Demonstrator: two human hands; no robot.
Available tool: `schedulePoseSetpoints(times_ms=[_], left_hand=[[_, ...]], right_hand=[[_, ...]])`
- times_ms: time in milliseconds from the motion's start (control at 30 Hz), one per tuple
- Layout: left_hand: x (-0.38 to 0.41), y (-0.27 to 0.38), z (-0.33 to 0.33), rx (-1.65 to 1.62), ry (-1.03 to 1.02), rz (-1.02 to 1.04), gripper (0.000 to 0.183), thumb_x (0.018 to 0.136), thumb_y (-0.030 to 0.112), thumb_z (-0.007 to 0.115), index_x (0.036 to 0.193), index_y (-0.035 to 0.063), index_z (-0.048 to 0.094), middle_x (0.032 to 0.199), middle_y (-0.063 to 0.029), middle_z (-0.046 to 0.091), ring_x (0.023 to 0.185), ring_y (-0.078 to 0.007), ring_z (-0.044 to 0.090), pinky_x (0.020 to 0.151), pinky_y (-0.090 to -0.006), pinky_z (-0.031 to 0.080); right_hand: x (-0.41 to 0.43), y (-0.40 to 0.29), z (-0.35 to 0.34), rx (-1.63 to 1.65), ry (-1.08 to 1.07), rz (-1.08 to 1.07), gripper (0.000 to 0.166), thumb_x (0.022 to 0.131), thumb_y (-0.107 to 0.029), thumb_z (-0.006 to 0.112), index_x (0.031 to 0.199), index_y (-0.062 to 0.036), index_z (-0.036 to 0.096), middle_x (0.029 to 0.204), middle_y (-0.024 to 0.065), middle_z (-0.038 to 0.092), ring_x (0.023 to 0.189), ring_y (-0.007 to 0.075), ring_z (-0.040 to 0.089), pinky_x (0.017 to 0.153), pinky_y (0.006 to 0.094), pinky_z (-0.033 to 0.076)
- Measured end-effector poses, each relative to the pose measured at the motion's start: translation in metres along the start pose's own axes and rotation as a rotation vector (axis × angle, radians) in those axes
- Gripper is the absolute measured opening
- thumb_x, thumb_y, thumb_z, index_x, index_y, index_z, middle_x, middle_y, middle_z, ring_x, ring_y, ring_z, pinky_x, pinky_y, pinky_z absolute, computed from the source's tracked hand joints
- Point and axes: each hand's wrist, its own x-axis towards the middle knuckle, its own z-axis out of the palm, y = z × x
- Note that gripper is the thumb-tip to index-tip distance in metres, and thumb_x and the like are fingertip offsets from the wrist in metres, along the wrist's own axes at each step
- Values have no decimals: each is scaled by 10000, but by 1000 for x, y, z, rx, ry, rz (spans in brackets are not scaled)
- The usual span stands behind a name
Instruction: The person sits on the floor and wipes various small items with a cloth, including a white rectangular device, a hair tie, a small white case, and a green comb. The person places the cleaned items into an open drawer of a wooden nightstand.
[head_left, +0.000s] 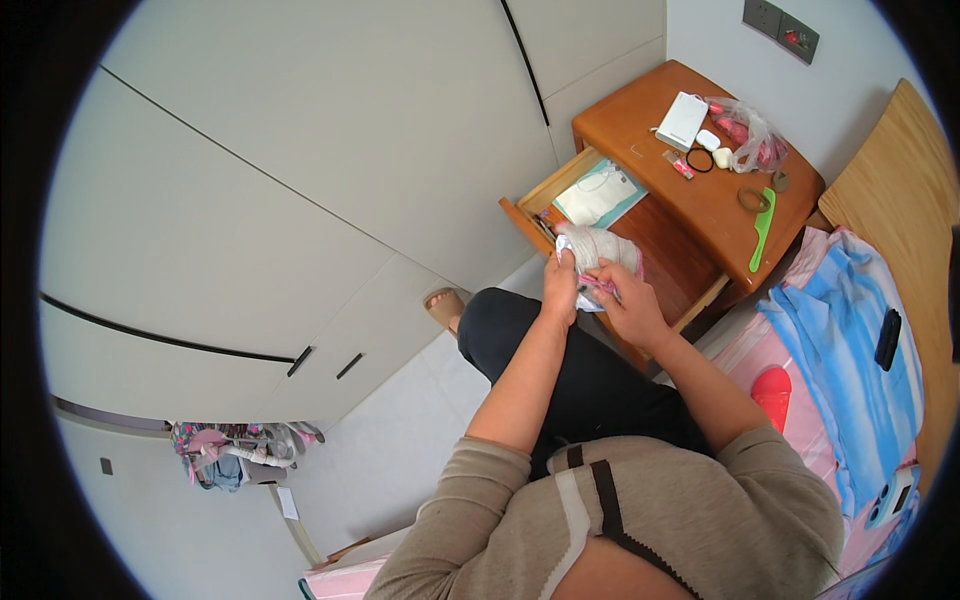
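Note:
In the head view, my left hand grips the left edge of a bundle of whitish, ribbed soft material with pink edging, held above an open wooden drawer. My right hand pinches pink, string-like material at the bundle's near side. Silvery white wrapping shows beneath and beside my fingers. What the bundle is exactly, I cannot tell. Behind it in the drawer lie a white paper or packet on a teal item, and small things by the drawer front, partly hidden.
The nightstand top holds a white power bank, a plastic bag, hair ties and a green comb. At right is a bed with a blue striped cloth. Wardrobe doors stand at left.

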Motion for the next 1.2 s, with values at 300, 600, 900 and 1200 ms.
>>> schedulePoseSetpoints(times_ms=[300,600,900,1200], left_hand=[[8,13,-4,-453,180,-69,405,1013,286,309,1264,-7,432,1159,-143,585,994,-298,622,842,-436,517],[0,21,3,-498,-13,-306,442,1015,329,288,1287,23,456,1196,-112,590,1007,-252,612,883,-378,487],[4,7,-6,-363,98,-349,451,1007,377,294,1236,38,484,1087,-136,610,967,-273,608,875,-415,491],[8,13,-3,-463,238,-206,495,1007,392,282,1232,9,498,1120,-126,614,982,-276,620,819,-411,519]], right_hand=[[-33,-3,-20,83,-38,227,158,879,-173,575,948,-37,531,848,165,606,776,282,623,660,373,464],[39,7,-49,465,458,257,148,955,-199,518,952,-52,524,853,10,507,780,86,456,711,236,404],[27,-27,1,99,71,59,214,906,-166,532,1076,-35,550,1014,179,638,896,361,614,779,381,487],[-19,-40,-10,51,-153,174,151,875,-186,587,941,-52,562,816,156,595,782,316,614,683,368,469]])
